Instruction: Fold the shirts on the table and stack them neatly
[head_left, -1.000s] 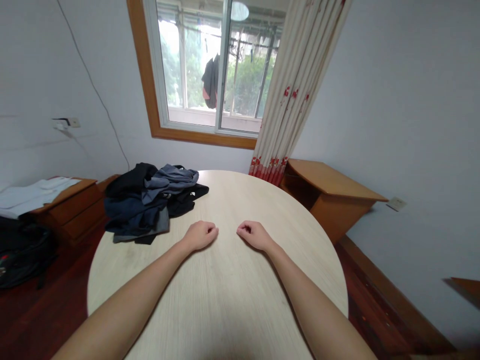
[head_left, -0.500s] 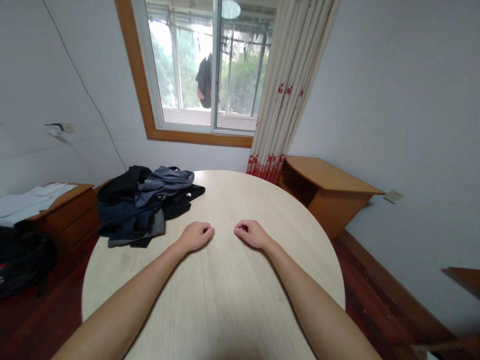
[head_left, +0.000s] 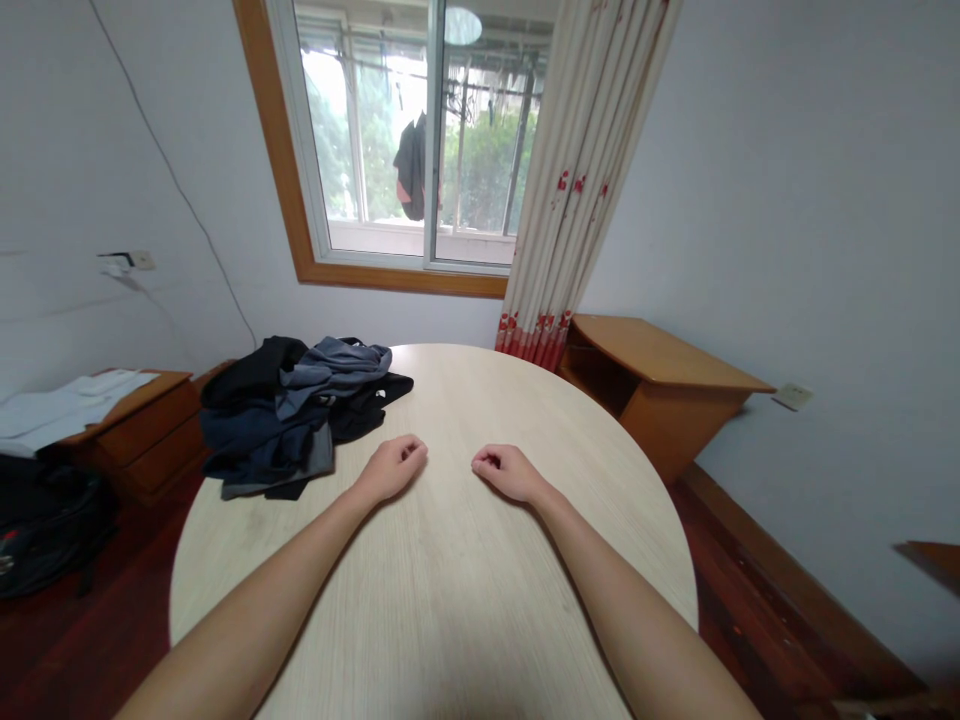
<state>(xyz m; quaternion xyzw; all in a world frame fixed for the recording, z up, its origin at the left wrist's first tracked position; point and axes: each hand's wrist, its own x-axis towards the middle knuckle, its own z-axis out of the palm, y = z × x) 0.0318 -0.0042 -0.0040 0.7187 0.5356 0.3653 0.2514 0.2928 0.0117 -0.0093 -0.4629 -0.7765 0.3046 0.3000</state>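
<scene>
My left hand (head_left: 391, 468) rests near the middle of a round, pale wood-grain table (head_left: 457, 590), its fingers curled into a loose fist with nothing visible inside. Opposite it, my right hand (head_left: 510, 472) lies curled the same way, a small hollow showing between thumb and fingers. A gap of bare tabletop separates the two hands. Beyond my left hand, at the table's far left, is a crumpled heap of clothes (head_left: 296, 415) in black, navy and grey. Neither hand touches the heap. Single garments in it are hard to tell apart.
A wooden desk (head_left: 667, 355) stands against the right wall beside a cream and red curtain (head_left: 559, 200). Behind the table is a sliding window (head_left: 427, 140). To the left are a wooden cabinet (head_left: 161, 425) with papers on it and a black bag (head_left: 52, 525).
My left hand has shifted slightly forward, towards the clothes. The right hand stays in place on the table. The whole view has moved a little with my head.
</scene>
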